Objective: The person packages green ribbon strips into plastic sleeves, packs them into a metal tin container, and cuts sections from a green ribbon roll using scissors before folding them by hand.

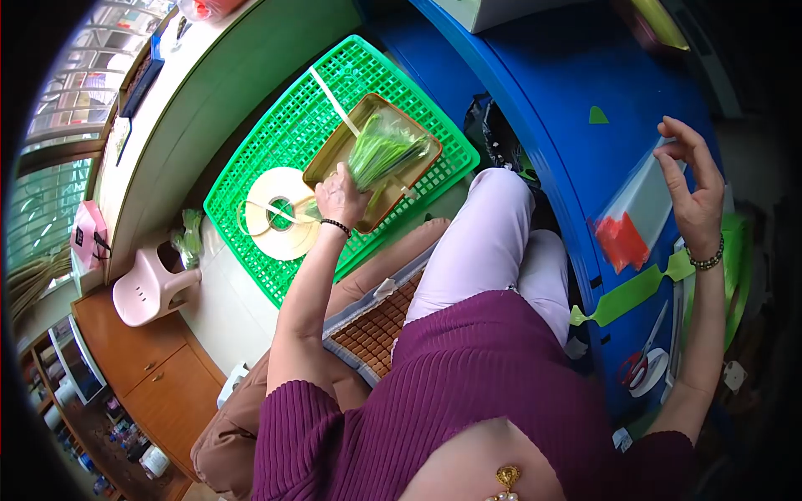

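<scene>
- Left hand (pixel 341 199) gripping long green bundle in clear plastic (pixel 384 150) — slack grip could splay it.
- Right hand (pixel 697 184) curled by translucent flat plastic bag (pixel 642 197) — can't tell if pinching.

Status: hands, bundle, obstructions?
Left hand gripping green bundle over brown tray. Right hand raised beside plastic sleeves; grip unclear. Cream roll near left hand, apparently not blocking.

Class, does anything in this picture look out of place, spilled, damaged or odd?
Slightly: a small green scrap lies apart on the blue table, like a stray offcut, and the large roll on the green crate looks partly unwound. Nothing looks spilled or plainly damaged.
</scene>
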`<state>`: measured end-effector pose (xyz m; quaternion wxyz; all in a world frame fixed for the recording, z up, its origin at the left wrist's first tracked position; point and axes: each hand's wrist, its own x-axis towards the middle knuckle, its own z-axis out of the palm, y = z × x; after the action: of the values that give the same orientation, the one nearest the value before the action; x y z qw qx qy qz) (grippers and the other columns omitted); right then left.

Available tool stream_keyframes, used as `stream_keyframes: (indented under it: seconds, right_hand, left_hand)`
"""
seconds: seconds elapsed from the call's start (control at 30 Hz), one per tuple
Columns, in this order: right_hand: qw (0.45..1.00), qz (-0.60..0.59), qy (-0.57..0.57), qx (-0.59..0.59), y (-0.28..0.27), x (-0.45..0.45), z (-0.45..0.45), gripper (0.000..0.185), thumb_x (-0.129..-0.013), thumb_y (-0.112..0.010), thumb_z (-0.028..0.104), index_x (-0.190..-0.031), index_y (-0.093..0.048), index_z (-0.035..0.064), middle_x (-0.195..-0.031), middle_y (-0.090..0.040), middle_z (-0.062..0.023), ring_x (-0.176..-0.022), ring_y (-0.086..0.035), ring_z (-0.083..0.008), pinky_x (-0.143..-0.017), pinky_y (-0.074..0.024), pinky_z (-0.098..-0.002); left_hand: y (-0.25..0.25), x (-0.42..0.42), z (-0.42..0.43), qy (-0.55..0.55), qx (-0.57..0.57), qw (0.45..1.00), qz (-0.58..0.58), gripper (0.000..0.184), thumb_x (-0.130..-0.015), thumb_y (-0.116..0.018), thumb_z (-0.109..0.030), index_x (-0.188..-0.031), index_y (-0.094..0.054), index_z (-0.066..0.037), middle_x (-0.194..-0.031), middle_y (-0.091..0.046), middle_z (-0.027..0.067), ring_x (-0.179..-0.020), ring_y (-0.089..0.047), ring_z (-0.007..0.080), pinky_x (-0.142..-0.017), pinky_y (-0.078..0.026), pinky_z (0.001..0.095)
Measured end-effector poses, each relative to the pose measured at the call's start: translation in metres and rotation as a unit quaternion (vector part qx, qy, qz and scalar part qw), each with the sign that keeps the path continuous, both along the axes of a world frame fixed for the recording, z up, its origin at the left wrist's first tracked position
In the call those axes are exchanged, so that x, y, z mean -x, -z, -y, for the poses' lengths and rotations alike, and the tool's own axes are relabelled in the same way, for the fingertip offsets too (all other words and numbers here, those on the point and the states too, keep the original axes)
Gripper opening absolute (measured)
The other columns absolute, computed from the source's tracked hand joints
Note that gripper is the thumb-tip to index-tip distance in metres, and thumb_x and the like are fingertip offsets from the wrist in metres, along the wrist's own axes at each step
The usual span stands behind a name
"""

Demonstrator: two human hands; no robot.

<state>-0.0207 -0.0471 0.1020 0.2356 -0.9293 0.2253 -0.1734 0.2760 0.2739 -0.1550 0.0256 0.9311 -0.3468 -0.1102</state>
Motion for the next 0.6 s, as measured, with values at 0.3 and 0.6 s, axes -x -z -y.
stream_keyframes:
  seconds: [0.3, 0.6]
  right_hand:
    - [0.995, -0.003, -0.089, -0.055, 0.026, -0.055, -0.059, 0.022, -0.078, -0.061, 0.000, -0.100, -0.060, 0.0007, -0.094, -0.063, -0.0096, -0.076, -0.062, -0.0173, -0.072, -0.0484, -0.0274]
    - [0.961, -0.077, -0.131, -0.233, 0.160, -0.088, -0.154, 0.033, -0.076, -0.064, 0.011, -0.106, -0.057, -0.0002, -0.099, -0.061, -0.0150, -0.091, -0.060, -0.0260, -0.081, -0.0472, -0.0325]
  left_hand:
    - [0.002, 0.004, 0.024, 0.042, -0.034, 0.999, 0.005, 0.047, -0.063, -0.076, -0.029, -0.093, -0.048, -0.008, -0.085, -0.061, 0.0121, -0.081, -0.061, 0.0268, -0.071, -0.041, 0.0389]
    - [0.002, -0.022, 0.054, 0.059, -0.060, 0.994, -0.066, 0.058, -0.058, -0.076, -0.040, -0.092, -0.047, -0.003, -0.082, -0.064, 0.0169, -0.082, -0.064, 0.0303, -0.073, -0.049, 0.0417]
